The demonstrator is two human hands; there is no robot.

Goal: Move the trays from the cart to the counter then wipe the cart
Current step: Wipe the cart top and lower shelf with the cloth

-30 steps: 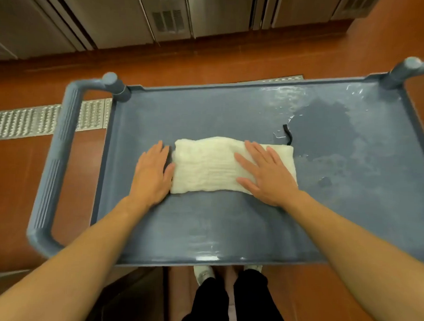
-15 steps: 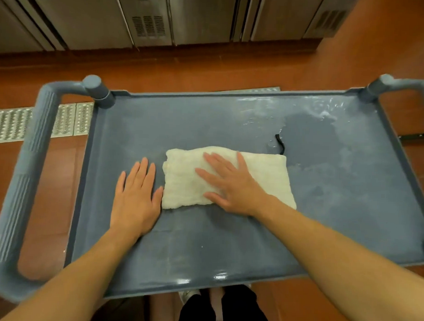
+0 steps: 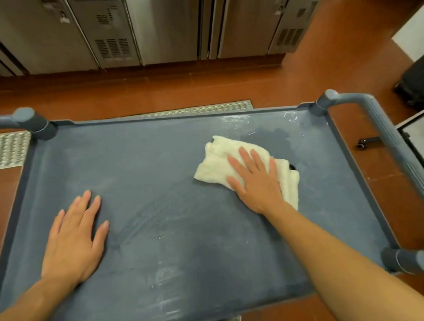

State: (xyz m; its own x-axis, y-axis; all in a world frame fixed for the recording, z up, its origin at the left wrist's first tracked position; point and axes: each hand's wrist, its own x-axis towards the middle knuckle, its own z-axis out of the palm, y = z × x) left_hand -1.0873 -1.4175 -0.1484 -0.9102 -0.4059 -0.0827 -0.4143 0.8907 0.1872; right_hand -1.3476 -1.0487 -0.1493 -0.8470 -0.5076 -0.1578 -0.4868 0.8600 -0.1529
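While my right hand (image 3: 256,183) lies flat on the white cloth (image 3: 220,160), fingers straight and spread, pressing it down onto the top shelf of the grey-blue cart (image 3: 157,173), my left hand (image 3: 74,239) rests palm-down on the bare shelf near its left front part, fingers straight and holding nothing. I have the cloth rumpled toward the right rear part of the shelf, well apart from my left hand. Beyond the cloth, near the far right corner, a wet patch (image 3: 274,136) darkens the surface, with pale streaks around it. A small dark thing (image 3: 292,166) peeks out at the cloth's right edge; I cannot tell what it is. On the red floor (image 3: 233,81) behind the cart lies a metal drain grate (image 3: 222,108), and stainless cabinets (image 3: 162,26) stand past it.
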